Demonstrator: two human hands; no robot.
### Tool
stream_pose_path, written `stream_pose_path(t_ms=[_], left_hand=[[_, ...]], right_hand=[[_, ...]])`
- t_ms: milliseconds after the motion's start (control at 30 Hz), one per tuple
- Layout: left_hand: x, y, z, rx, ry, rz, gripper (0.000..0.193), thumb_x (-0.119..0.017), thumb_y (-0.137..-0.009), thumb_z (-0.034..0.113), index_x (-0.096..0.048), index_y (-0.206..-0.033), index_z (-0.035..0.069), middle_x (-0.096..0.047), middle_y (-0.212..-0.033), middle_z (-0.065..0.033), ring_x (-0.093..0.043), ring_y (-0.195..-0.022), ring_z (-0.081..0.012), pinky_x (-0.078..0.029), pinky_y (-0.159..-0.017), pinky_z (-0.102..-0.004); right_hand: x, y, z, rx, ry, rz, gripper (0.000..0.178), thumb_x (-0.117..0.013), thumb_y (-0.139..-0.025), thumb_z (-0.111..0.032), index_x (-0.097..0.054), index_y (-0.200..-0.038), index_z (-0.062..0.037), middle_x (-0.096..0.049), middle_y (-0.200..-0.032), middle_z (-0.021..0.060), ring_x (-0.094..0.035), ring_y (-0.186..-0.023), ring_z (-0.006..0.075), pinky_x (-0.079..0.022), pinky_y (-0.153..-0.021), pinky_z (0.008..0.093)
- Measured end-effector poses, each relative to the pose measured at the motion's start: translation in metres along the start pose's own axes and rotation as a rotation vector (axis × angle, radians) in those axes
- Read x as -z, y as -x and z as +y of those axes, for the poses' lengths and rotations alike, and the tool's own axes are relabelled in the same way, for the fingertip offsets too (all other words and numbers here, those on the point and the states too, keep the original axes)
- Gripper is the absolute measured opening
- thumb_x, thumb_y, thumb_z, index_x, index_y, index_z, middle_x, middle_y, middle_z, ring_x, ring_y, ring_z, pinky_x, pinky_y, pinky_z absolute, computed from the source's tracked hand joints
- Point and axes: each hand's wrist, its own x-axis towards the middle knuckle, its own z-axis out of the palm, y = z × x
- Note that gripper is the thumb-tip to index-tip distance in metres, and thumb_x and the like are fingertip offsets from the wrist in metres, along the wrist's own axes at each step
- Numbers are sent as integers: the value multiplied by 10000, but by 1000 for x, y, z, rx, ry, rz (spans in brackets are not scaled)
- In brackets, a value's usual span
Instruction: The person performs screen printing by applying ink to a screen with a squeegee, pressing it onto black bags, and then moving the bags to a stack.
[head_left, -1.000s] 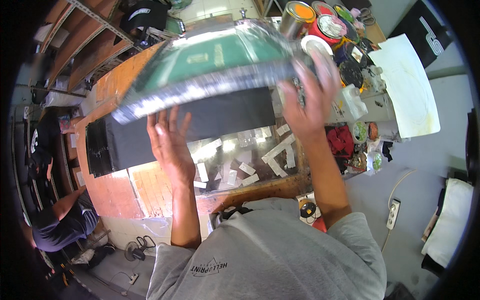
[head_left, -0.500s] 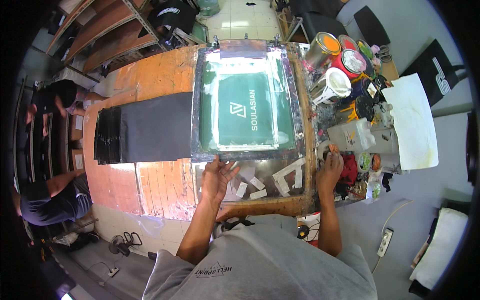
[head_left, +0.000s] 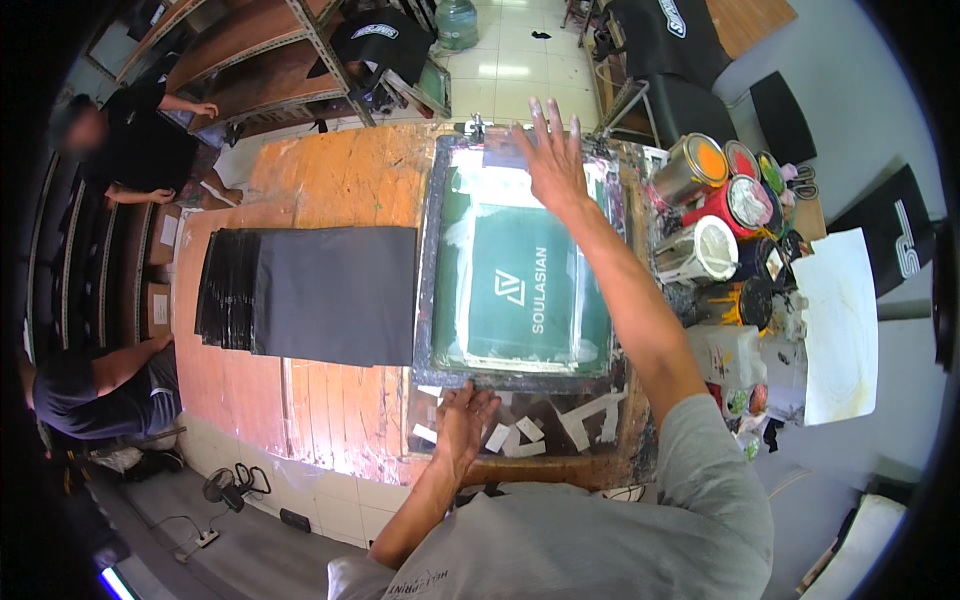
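A screen-printing frame (head_left: pixel 425 300) with green mesh and a pale logo and lettering lies on the wooden table, flanked by tape along its margins. My right hand (head_left: pixel 553 165) reaches across to the frame's far end, fingers spread and nothing in them; whether it touches the frame cannot be told. At the near edge of the frame is my left hand (head_left: pixel 462 425), palm partly up and fingers apart, one fingertip at the rim. Left of the frame lies a stack of black flat sheets (head_left: pixel 335 295), fanned out at its left end.
Paint cans (head_left: pixel 697 165) and tubs crowd the right side, with a white plastic jug (head_left: pixel 730 355) and a white board (head_left: pixel 840 320) beside them. Pale tape strips (head_left: pixel 590 418) stick to the table near me. Two other people (head_left: pixel 145 150) are at the left by shelves.
My right hand has left the small container among the cans and swung forward to the frame's far end. My left hand stays at the near edge. The view has shifted.
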Motion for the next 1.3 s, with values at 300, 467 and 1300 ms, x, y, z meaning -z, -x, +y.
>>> stream_pose_path(t_ms=[300,467,1300], left_hand=[[1,6,0,43,36,-34,540,-601,-1050,188,-283,-1381,-96,-445,-1228,-149,-540,-1176,-312,-582,-984,-504],[-1,4,-2,69,7,-13,558,-615,-1044,195,-277,-1397,-74,-434,-1243,-130,-533,-1179,-291,-585,-981,-513],[-5,4,-9,27,64,-8,254,-673,-1012,232,-462,-1056,98,-551,-1028,-79,-596,-1097,-245,-554,-963,-551]], right_hand=[[-33,-4,3,-71,-218,-24,362,-659,-871,-19,-635,-1227,-81,-494,-1475,224,-399,-1424,380,-295,-1148,605],[-56,23,4,-4,-444,131,367,-650,-822,15,-668,-1171,-95,-742,-979,133,-680,-927,322,-477,-833,469],[1,57,-18,16,-611,-60,452,-663,-792,91,-694,-1215,-65,-720,-1071,209,-665,-1006,395,-519,-895,497]])
